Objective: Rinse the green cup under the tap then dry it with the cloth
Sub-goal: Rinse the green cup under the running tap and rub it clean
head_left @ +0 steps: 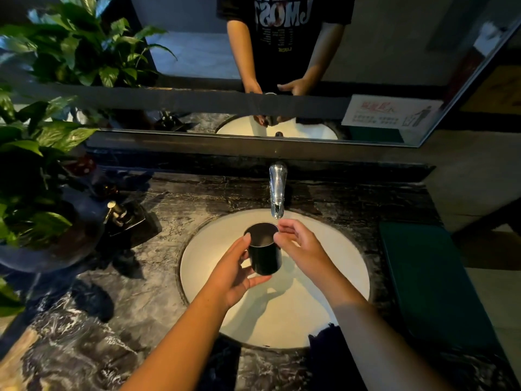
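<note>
Your left hand (235, 266): wrapped around the cup (265, 249), thumb high on its left wall near the rim, fingers curled under its near end. Your right hand (298, 244): loosely spread, holding nothing, fingertips at the cup's right rim; whether they touch it you cannot tell.

Cup: looks dark in this light, mouth tilted toward the far side, held above the sink (324, 306) just near of the tap (276, 190). Pale metal lining shows inside. No stream of water can be made out.

Tap: chrome, spout reaching over the far rim of the sink. Sink: white, round, set into the table (112, 320), which is dark veined marble.

Cloth (434, 280): green, flat, on the table right of the sink, well apart from both hands.

Soap dispenser (121, 214): dark, on the table far left of the sink. Plant (36, 170): leafy, in a dark pot, at the left edge.

Mirror (197, 52): on the far wall, reflecting your arms and a black printed shirt. Notice (392, 111): white card stuck on its lower right.
</note>
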